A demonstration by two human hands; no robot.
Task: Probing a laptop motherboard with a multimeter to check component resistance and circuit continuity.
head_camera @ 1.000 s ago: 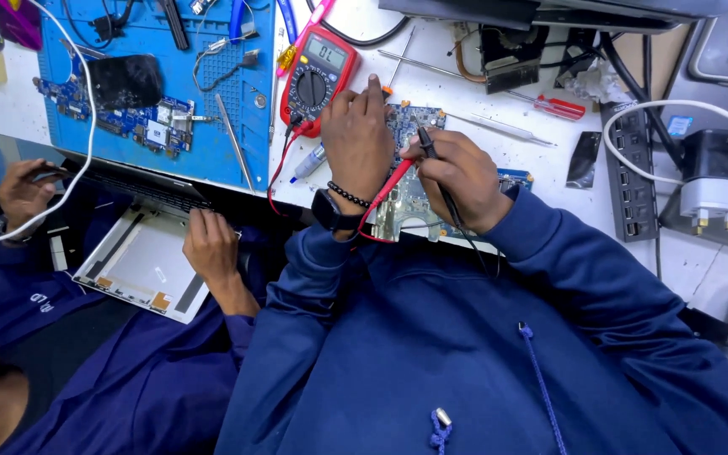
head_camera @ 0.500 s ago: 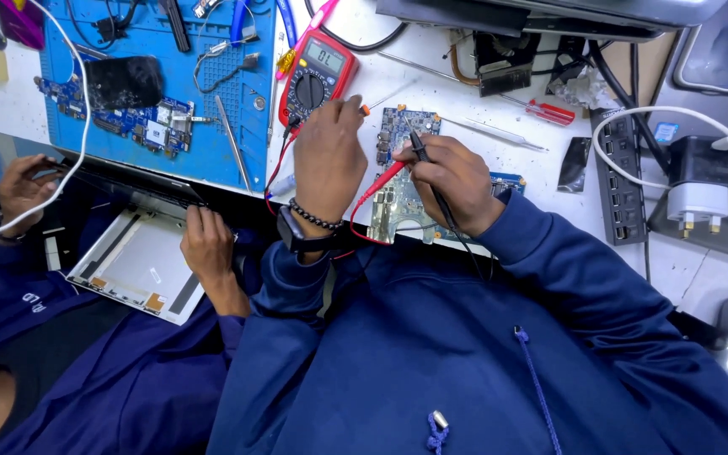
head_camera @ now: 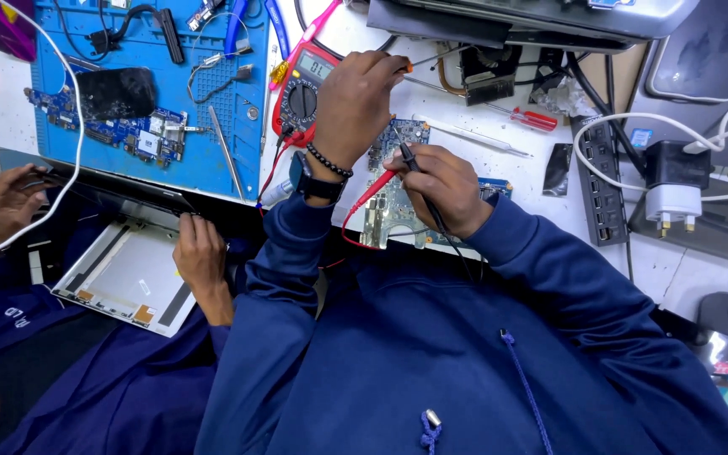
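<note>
Leftmost, a co-worker's hand (head_camera: 200, 253) rests on a dark laptop edge. Red handheld multimeter (head_camera: 303, 93) lies on the white surface (head_camera: 507, 164); left hand (head_camera: 351, 105) hovers beside it, pinching a thin orange-tipped probe (head_camera: 404, 66). Right hand (head_camera: 440, 187) grips a black probe (head_camera: 410, 160) touching the green circuit board (head_camera: 389, 211).

Lying at upper left: a blue rubber work mat (head_camera: 212, 160) bearing a black phone-like slab (head_camera: 115, 92) and a long blue circuit board (head_camera: 141, 135). Resting at upper centre-right, a red-handled screwdriver (head_camera: 532, 119). Sitting at right, a white plug adapter (head_camera: 672, 200) beside a black power strip (head_camera: 600, 198). Showing at lower left, a pale flat panel (head_camera: 128, 278).
</note>
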